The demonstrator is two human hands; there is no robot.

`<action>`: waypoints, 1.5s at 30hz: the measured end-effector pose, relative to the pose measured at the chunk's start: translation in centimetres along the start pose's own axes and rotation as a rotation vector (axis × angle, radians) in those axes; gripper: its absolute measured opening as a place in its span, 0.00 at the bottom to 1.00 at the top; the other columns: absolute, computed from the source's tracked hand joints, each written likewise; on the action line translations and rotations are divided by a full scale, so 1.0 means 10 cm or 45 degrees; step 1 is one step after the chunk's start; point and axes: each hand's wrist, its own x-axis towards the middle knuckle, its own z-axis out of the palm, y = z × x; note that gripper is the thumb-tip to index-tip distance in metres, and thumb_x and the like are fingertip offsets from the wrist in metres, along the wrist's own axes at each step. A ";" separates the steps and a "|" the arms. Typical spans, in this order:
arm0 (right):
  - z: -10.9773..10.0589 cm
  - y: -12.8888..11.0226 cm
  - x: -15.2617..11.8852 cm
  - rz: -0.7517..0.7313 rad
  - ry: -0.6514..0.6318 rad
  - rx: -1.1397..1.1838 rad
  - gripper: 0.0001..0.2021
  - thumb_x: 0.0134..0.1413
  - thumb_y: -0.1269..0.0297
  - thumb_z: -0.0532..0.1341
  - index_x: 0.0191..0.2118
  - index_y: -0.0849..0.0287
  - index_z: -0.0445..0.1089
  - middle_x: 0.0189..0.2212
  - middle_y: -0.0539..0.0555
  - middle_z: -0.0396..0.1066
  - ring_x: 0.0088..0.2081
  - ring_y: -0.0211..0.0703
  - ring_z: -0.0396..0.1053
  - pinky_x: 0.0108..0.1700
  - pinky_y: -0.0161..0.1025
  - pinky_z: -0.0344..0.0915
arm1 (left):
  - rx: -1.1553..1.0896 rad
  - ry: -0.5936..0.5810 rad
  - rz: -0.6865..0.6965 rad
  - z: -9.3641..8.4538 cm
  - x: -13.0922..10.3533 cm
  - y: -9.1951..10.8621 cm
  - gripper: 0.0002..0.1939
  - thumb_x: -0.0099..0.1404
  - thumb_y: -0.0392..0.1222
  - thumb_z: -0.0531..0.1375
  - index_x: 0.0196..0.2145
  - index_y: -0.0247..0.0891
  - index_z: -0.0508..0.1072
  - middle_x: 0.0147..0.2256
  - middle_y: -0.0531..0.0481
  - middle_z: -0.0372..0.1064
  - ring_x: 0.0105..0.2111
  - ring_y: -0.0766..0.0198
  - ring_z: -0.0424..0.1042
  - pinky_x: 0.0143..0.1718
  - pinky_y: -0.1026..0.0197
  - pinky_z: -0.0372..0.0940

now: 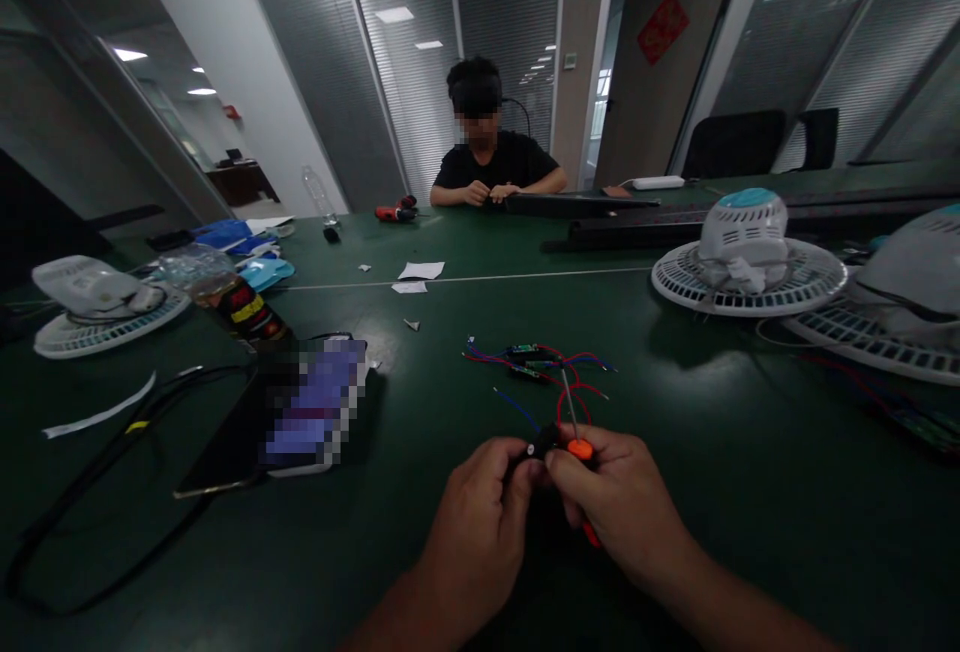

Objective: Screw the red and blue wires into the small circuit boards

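Close to the table's near side, my left hand (pixel 480 507) pinches a small black part (pixel 541 444) with a pale round spot on its end. Red and blue wires rise from around that part. An orange-handled screwdriver (pixel 580 449) is in my right hand (pixel 626 487), its thin metal shaft pointing up and away from me. My right fingertips also meet the black part, so its lower side is hidden. Just beyond the hands lie small green circuit boards (pixel 525 360) with red and blue leads.
Phones (pixel 319 402) and a looped black strap (pixel 56 512) lie left. White fan units (pixel 746 257) rest at right, another (pixel 97 302) far left. Across the green table (pixel 420 572) sits a person (pixel 487 157), near a red power drill (pixel 396 210). Paper scraps (pixel 421 272) lie mid-table.
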 end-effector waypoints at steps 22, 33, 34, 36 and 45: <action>0.02 -0.05 -0.06 0.013 0.033 -0.020 0.09 0.46 0.67 0.55 0.19 0.59 0.64 0.07 0.41 0.58 0.10 0.28 0.53 0.13 0.26 0.49 | -0.050 -0.201 -0.003 -0.08 0.01 0.06 0.11 0.65 0.37 0.48 0.31 0.38 0.68 0.28 0.51 0.67 0.28 0.65 0.66 0.30 0.64 0.61; 0.11 0.06 -0.05 0.053 0.063 0.041 0.08 0.46 0.66 0.52 0.20 0.59 0.61 0.13 0.43 0.61 0.11 0.28 0.57 0.13 0.27 0.51 | 0.063 -0.067 0.025 0.00 -0.03 0.03 0.12 0.64 0.38 0.47 0.31 0.37 0.69 0.28 0.49 0.68 0.28 0.63 0.67 0.31 0.63 0.60; 0.11 0.07 -0.03 0.054 0.060 0.040 0.08 0.46 0.65 0.52 0.21 0.59 0.61 0.13 0.43 0.61 0.10 0.28 0.57 0.13 0.27 0.50 | 0.025 -0.081 -0.019 0.00 -0.02 0.03 0.12 0.65 0.39 0.47 0.31 0.37 0.70 0.27 0.50 0.68 0.27 0.64 0.67 0.30 0.64 0.60; 0.10 0.07 -0.01 0.057 0.051 0.036 0.09 0.48 0.65 0.52 0.20 0.59 0.61 0.12 0.42 0.60 0.10 0.28 0.56 0.13 0.27 0.50 | -0.084 -0.112 -0.108 -0.01 0.00 0.03 0.13 0.65 0.41 0.47 0.34 0.37 0.70 0.27 0.51 0.69 0.26 0.65 0.67 0.29 0.65 0.61; -0.14 -0.06 -0.03 0.062 -0.080 -0.168 0.17 0.55 0.53 0.49 0.45 0.59 0.59 0.19 0.45 0.64 0.14 0.33 0.60 0.15 0.30 0.54 | -0.226 -0.016 -0.294 -0.12 0.13 -0.13 0.15 0.62 0.46 0.50 0.41 0.34 0.68 0.26 0.52 0.68 0.19 0.69 0.63 0.22 0.67 0.59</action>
